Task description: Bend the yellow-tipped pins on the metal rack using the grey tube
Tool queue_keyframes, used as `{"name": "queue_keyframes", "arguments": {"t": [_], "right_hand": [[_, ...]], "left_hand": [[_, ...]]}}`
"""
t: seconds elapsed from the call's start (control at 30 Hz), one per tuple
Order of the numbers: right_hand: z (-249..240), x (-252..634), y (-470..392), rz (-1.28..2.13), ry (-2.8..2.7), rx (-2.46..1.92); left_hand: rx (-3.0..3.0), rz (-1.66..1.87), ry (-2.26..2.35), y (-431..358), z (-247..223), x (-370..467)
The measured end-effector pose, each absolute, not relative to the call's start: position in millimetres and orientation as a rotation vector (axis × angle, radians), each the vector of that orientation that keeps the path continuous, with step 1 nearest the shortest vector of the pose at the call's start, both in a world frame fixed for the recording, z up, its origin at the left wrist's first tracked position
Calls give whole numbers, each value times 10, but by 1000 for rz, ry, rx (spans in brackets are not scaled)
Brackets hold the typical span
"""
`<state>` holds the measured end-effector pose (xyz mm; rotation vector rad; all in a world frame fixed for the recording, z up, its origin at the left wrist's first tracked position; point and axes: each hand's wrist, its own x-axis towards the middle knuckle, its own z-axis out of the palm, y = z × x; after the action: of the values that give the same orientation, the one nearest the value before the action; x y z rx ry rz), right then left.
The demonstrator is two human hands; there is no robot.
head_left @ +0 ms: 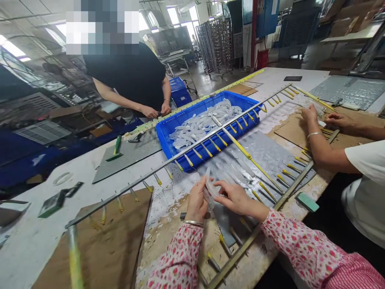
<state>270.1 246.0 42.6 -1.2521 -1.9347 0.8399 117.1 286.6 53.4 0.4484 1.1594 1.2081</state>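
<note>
My left hand [197,202] is closed around a few long, frosted translucent plastic pieces [209,184] that stick up between thumb and fingers. From the other side, my right hand [236,197] pinches the same pieces, its thumb and fingertips pressed on them. How many are held I cannot tell. More loose pieces [240,170] lie just beyond on a grey sheet [264,148]. Over the table runs a metal rack [132,185] with rows of yellow-coated prongs, some ending in thin wire hooks; its near bar [237,257] passes under my right forearm.
A blue plastic crate [165,138] of similar pieces stands behind the rack's far bar. Across the table a co-worker [126,76] handles something small; another co-worker's hands [311,116] work at right. Green-handled tools [117,146], a green block [307,201] and brown cardboard [120,241] lie about.
</note>
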Motion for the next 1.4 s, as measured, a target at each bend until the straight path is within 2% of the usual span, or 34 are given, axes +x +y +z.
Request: {"name": "queue_keyframes", "arguments": {"t": [0.1, 0.23, 0.47, 0.73, 1.0, 1.23, 1.4], "right_hand": [[632, 2779, 2793, 754, -2195, -1187], [953, 2639, 3442, 578, -1953, -1281], [955, 2165, 4128, 862, -1933, -1299], [846, 2229, 4219, 1276, -1687, -1261], [866, 2252, 4210, 1376, -1592, -1223], [965, 2260, 4048, 1213, -1661, -1256], [852, 2710, 3243, 650, -2126, -1240]], "left_hand": [[582, 1236, 1168, 2932, 468, 1052], [657, 1185, 1209, 3022, 378, 943], [578, 1189, 1222, 3094, 291, 890], [640, 1218, 1198, 3121, 329, 928], [749, 1197, 1211, 3151, 407, 942], [880, 1029, 1155, 3144, 421, 925], [889, 972, 1140, 3089, 422, 1001]]}}
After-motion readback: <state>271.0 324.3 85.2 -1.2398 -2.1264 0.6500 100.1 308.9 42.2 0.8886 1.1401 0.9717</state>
